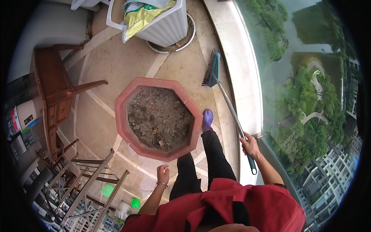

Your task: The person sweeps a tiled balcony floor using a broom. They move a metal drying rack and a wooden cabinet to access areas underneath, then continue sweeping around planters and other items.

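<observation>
My right hand (249, 145) is closed around the metal handle (232, 108) of a long push broom, just above its dark plastic grip end. The broom's teal head (214, 69) rests on the tiled floor near the ledge, its dark bristles facing left. My left hand (163, 173) hangs with nothing in it, its fingers loosely curled, a bracelet on the wrist. It is nearest to a large octagonal terracotta-coloured planter (159, 82), just below the rim in the picture. Dry, clumpy soil (159, 119) fills the planter's inside.
A ribbed white planter (166, 29) holding a yellow bag (142, 21) stands on a round saucer (191, 34) ahead. A wooden desk (55, 78) is on the left, with a slatted ladder-like frame (89, 185) behind it. Along the right run a pale ledge (240, 52) and glass.
</observation>
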Demonstrator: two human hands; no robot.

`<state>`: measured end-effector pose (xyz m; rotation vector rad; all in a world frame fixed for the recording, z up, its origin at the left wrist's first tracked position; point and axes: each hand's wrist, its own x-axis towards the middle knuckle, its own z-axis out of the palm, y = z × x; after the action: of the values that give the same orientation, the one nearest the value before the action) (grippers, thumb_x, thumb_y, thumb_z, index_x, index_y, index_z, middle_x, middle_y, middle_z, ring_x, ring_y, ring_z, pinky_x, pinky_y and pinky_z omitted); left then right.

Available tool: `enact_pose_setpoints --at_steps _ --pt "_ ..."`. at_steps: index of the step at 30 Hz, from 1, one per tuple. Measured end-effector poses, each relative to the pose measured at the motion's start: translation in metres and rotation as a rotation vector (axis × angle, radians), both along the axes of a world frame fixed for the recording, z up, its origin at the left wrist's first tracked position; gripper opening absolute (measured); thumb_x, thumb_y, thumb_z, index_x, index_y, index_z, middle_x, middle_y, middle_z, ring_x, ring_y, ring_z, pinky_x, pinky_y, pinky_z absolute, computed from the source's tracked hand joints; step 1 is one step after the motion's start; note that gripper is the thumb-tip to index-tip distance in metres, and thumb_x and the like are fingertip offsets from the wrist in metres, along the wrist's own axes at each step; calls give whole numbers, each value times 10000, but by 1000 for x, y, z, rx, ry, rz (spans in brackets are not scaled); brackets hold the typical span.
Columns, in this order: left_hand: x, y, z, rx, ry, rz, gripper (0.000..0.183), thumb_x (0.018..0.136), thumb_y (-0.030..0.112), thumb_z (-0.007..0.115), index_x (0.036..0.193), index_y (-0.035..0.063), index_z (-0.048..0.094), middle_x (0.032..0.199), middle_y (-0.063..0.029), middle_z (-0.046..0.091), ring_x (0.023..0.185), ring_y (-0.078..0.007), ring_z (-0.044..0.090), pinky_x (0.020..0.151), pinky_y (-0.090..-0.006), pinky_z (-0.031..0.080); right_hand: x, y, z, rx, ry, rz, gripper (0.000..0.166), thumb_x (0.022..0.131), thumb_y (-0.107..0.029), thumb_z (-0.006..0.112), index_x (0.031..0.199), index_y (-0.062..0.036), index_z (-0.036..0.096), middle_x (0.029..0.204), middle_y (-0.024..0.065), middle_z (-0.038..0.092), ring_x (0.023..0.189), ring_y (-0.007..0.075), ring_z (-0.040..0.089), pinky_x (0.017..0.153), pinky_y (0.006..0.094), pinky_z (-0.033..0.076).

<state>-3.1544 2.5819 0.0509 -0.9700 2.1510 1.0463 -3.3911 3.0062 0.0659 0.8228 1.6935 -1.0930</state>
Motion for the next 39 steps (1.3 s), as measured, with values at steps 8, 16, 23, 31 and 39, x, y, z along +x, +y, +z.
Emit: enact_pose_setpoints --at_steps 8,16,23,31,39 --pt "3 8 -15 -109 -94 -87 161 765 99 563 923 89 590 951 -108 509 934 -256 479 847 -342 418 -107 8 -44 67 236 165 501 876 -165 541 1323 2 391 592 101 537 422 150 504 389 307 413" --pt "7 42 -21 -78 -126 -34 159 766 98 555 917 81 602 922 -116 543 916 -260 502 833 -349 430 -319 -41 -183 174 652 349 479 880 -201 512 1309 -18 404 835 233 627 760 299 634 720 358 483" --pt "25 51 -35 -49 -185 -36 156 802 79 544 948 66 597 950 -107 476 887 -205 526 650 -287 529 -354 -70 -327 473 741 628 530 868 -219 443 1373 -134 307 893 244 623 842 397 598 752 463 472" --pt "-32 78 -21 24 -45 155 150 781 65 536 921 52 590 946 -100 539 962 -247 494 845 -330 426 -203 10 -139 12 303 124 517 901 -164 481 1385 -76 322 533 -2 423 387 94 413 329 269 371" --pt "-97 84 -15 54 25 44 165 800 59 540 961 41 567 1007 -110 497 966 -258 493 780 -311 466 -340 -42 -210 0 514 66 486 902 -179 465 1345 -19 344 524 24 422 372 120 409 333 286 377"
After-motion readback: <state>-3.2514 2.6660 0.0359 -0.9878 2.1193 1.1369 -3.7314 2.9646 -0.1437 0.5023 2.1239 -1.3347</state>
